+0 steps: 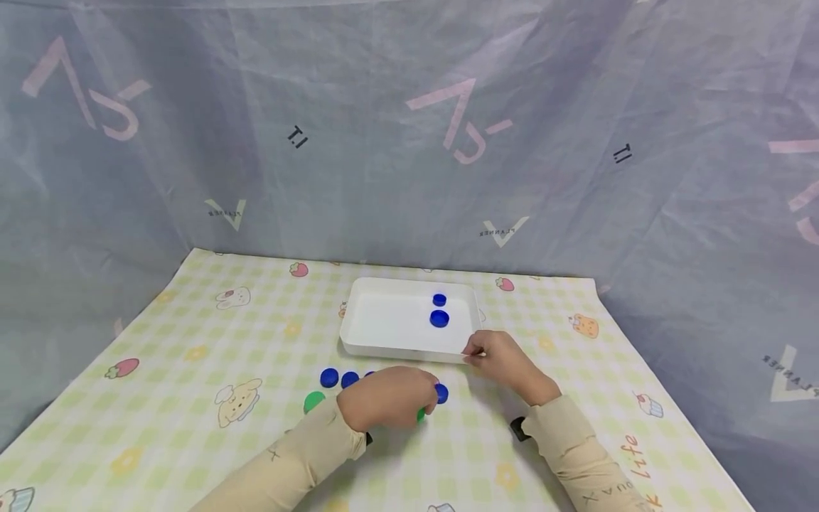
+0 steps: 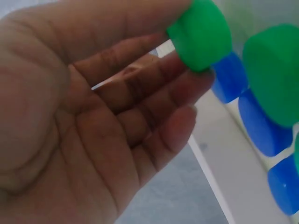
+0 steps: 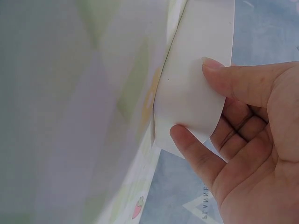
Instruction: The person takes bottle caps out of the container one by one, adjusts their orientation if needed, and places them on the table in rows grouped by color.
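My left hand (image 1: 392, 398) is over the near side of the cloth and pinches a green bottle cap (image 2: 203, 35) between thumb and fingertips. Close by lie another green cap (image 1: 314, 402) and several blue caps (image 1: 329, 377), one of them a blue cap (image 1: 441, 393) just right of the hand. That hand partly hides the row in the head view. At the near right corner of a white tray (image 1: 409, 351), my right hand (image 1: 505, 359) grips the wall, its thumb (image 3: 219, 77) on the outside and some fingers behind the rim. Two blue caps (image 1: 439, 318) sit inside the tray, toward its right end.
A checked cloth (image 1: 192, 398) with cartoon prints covers the table. Behind the table and along its sides hangs a grey-blue curtain (image 1: 358, 178). The tray stands toward the back, beyond the loose caps.
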The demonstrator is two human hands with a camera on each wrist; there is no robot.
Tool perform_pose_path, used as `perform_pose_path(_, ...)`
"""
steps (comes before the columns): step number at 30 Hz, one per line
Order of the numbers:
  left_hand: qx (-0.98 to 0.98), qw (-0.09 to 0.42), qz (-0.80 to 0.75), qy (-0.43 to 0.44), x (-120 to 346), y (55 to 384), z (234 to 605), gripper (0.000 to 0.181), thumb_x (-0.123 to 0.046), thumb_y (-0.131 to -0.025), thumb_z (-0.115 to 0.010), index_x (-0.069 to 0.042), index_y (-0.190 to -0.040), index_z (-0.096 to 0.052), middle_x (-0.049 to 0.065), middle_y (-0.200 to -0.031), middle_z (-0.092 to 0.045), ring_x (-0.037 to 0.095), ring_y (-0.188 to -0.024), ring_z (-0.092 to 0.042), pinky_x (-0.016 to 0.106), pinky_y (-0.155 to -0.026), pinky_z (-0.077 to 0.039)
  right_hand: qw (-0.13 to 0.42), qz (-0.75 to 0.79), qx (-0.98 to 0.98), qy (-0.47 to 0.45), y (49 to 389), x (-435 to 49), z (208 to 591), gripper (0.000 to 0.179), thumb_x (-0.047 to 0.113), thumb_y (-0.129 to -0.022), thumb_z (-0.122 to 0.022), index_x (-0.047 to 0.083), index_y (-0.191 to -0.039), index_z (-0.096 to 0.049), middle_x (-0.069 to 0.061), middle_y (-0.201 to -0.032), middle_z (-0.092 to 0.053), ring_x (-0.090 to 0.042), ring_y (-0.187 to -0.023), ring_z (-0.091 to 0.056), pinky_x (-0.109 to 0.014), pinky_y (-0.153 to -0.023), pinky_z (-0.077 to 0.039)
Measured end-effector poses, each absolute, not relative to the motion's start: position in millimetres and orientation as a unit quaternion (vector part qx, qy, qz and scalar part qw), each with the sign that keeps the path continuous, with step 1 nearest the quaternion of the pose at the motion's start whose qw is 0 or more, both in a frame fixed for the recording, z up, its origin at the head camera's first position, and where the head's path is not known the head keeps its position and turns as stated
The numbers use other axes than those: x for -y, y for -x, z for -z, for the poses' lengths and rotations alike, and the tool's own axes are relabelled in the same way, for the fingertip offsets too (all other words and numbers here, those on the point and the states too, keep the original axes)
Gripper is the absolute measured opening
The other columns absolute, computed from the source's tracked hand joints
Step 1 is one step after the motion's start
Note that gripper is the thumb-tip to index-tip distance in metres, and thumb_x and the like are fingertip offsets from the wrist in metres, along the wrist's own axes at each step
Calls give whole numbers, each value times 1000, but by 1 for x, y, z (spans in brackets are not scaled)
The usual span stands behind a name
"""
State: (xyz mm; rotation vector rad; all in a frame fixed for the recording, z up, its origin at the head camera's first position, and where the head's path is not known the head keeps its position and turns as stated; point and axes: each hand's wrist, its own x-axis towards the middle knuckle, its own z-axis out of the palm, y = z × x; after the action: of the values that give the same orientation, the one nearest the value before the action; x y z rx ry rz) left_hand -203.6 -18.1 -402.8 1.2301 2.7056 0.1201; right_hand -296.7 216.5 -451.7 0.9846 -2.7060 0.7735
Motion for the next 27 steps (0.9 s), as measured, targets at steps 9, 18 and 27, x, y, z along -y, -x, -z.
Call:
perform_pose_path(9, -906, 64, -13, -418, 16, 201, 409, 28, 4, -82, -69, -23, -78, -76, -14, -83, -56, 2, -70, -53, 14, -64, -43, 78, -264, 903, -331, 296, -217, 449, 15, -2, -83, -75, 13, -79, -73, 5, -79, -69, -7, -73, -64, -26, -67, -53)
perform_pose_path(18, -914, 55, -24, -402, 15, 202, 416, 29, 0, -84, -71, -24, -68, -66, -17, -67, -50, 4, -58, -40, 18, -54, -37, 77, -266, 902, -330, 296, -217, 450, 15, -2, -83, -75, 12, -78, -73, 5, -78, -69, -6, -71, -63, -25, -66, -53)
perform_pose_path(27, -913, 52, -16, -404, 16, 203, 419, 27, -3, -83, -74, -26, -69, -66, -21, -67, -51, 3, -57, -43, 18, -55, -38, 65, -274, 905, -319, 295, -216, 450, 14, -1, -85, -74, 12, -79, -73, 4, -78, -69, -5, -69, -62, -23, -63, -52)
